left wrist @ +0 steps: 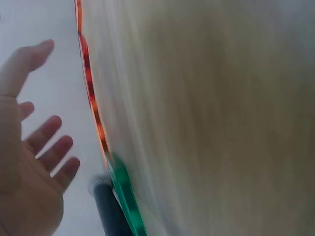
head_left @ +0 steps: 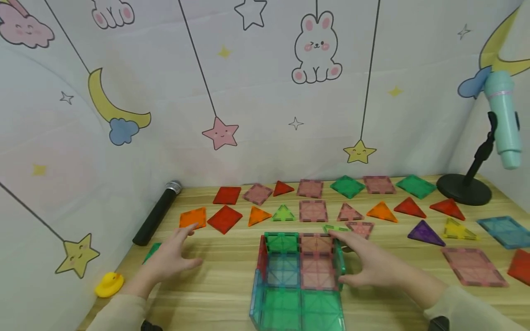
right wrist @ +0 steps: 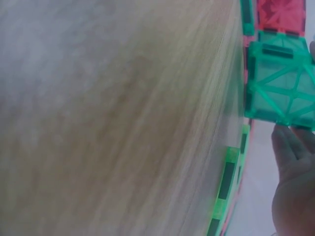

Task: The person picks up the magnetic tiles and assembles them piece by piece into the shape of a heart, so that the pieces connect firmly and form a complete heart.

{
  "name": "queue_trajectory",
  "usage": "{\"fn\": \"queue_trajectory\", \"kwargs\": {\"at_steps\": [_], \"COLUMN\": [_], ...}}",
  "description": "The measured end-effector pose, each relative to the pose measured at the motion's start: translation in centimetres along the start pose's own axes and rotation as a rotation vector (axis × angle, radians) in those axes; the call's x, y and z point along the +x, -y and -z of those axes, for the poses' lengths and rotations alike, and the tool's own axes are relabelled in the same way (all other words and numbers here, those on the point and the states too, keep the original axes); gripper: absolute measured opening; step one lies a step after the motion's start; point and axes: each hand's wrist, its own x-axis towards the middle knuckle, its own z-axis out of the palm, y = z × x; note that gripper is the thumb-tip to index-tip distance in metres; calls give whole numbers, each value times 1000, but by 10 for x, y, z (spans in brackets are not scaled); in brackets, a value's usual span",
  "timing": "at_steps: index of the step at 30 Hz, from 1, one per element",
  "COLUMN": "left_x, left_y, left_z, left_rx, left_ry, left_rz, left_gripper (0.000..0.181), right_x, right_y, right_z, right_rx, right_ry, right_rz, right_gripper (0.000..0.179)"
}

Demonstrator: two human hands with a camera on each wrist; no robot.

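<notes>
- Magnetic-tile box [head_left: 281, 307], walled at the back and sides, stands on the surface [head_left: 215, 285] between the hands in the head view; the right hand [head_left: 372, 259] grips its upright green side tile [head_left: 339, 262], the left hand [head_left: 167, 257] is released near an orange tile [head_left: 192, 218].
- Left wrist view: spread fingers [left wrist: 61, 146] hold nothing, beside a microphone [left wrist: 112, 211].
- Right wrist view: fingertips [right wrist: 281, 131] touch the green side tile's edge; the thumb is mostly cut off.
</notes>
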Motion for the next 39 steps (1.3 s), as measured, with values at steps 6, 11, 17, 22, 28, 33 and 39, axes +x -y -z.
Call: {"fn": "queue_trajectory", "kwargs": {"at_steps": [6,11,17,22,28,33,39], "left_x": [-8,-7,-5,-3,3,9,19], "left_y": [27,15,4,-7,-45,-89,-143], "left_z": [8,2,-2,-1,4,15,18], "left_rx": [159,64,86,66,-97,-329,-543], "left_ry": [36,115,144,165,49,-4,58], "left_rz": [161,57,67,43,-95,-295,-481], "left_gripper": [85,74,83,86,78,75,75], "right_x": [1,1,0,0,0,3,17], "right_y": [1,2,2,2,1,1,30], "right_z": [-1,0,1,0,-1,4,20], "right_rx": [-2,1,-9,-9,2,52,121], "right_ry": [-3,-2,-1,5,2,-36,-173], "right_rz": [-3,-5,-1,1,-5,32,191], "right_gripper": [89,89,89,89,90,94,87]}}
